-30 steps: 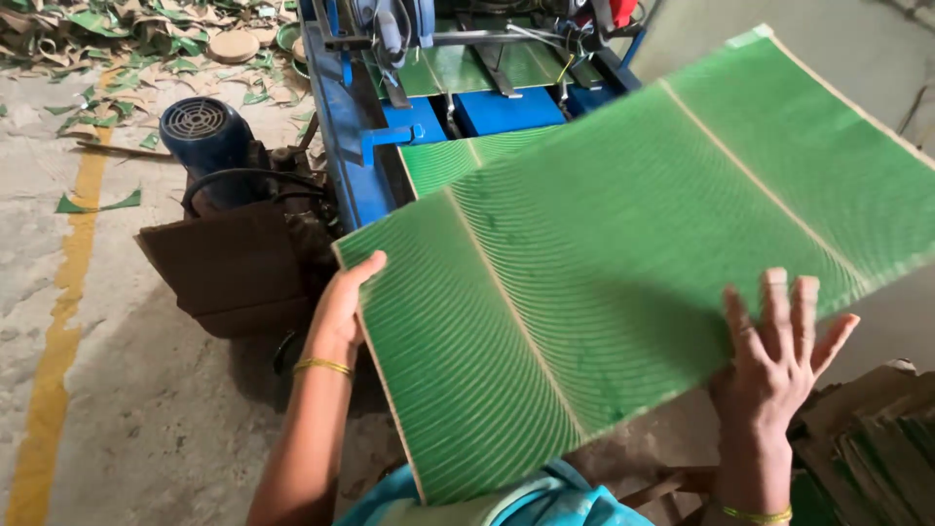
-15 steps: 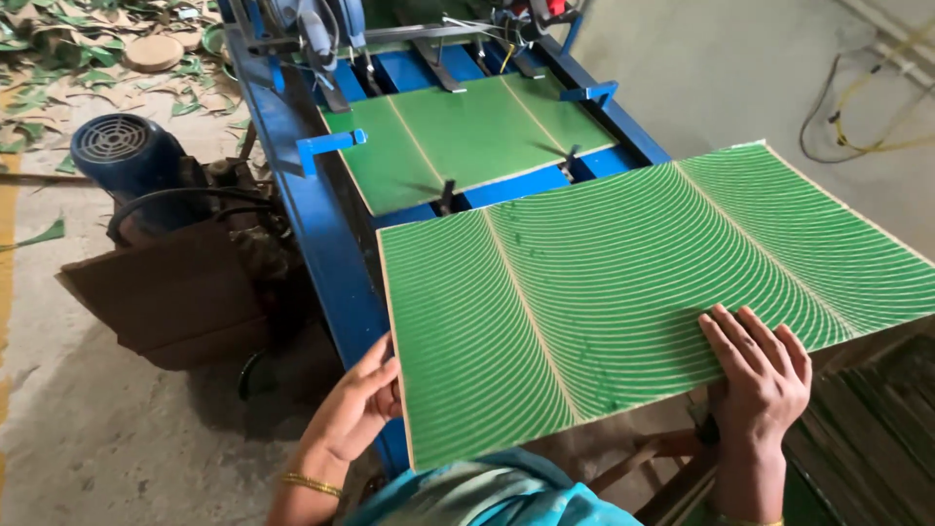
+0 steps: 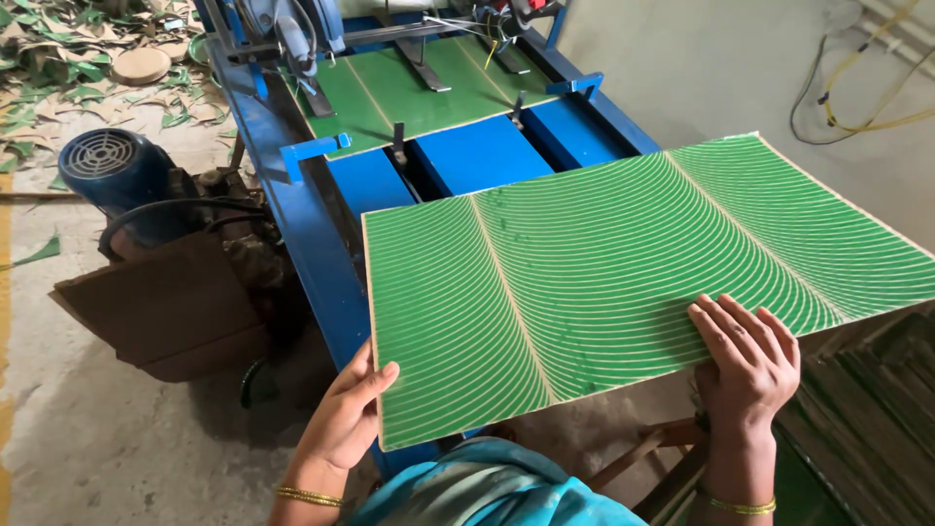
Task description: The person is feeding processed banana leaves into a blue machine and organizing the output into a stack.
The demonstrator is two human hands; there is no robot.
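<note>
A person's left hand [image 3: 346, 419] takes the near left corner of a large green sheet [image 3: 623, 282] printed with pale curved lines, thumb on top, fingers beneath. The right hand [image 3: 748, 362] lies flat and released on the sheet's near edge, grasping nothing. The sheet rests over the near end of a blue machine bench [image 3: 467, 156]. Farther along the bench lies a second green sheet [image 3: 429, 93]. A blue motor [image 3: 112, 175] stands on the floor to the left.

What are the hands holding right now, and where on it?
The green leaf-patterned sheet: left hand grips its near left corner, right hand lies flat on its near edge.
</note>
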